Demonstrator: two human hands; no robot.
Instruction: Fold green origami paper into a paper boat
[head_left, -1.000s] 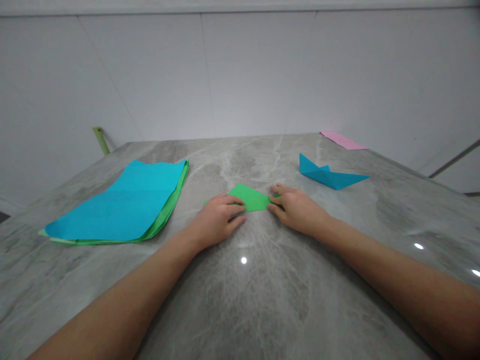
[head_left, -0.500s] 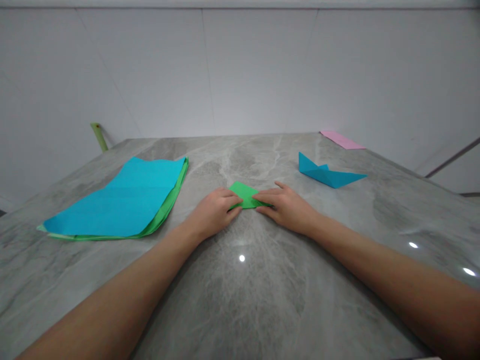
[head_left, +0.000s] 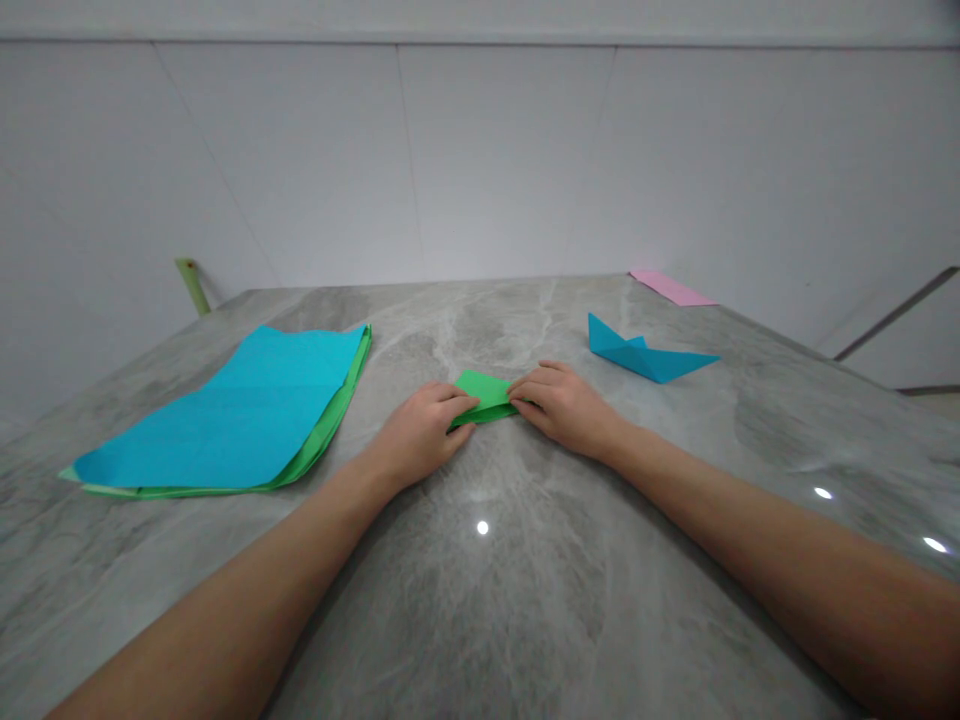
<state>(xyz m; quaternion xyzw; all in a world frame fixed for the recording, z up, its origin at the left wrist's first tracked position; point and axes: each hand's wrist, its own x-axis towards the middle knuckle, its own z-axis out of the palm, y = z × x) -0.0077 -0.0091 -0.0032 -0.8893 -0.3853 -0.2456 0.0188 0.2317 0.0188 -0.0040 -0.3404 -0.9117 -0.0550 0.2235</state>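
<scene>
Left hand (head_left: 424, 435): gripping folded green origami paper (head_left: 486, 393), left end.
Right hand (head_left: 562, 405): gripping same paper, right end.
Surface: marble worktop (head_left: 480, 600).

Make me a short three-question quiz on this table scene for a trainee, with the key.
1. True or false: the left hand and the right hand both hold the folded green paper.
2. Where does the blue paper boat stand? A: beyond the right hand and to its right. B: left of the left hand. C: under the left hand.
3. Which colour lies on top of the stack of paper?

Key: 1 true; 2 A; 3 blue.
</scene>
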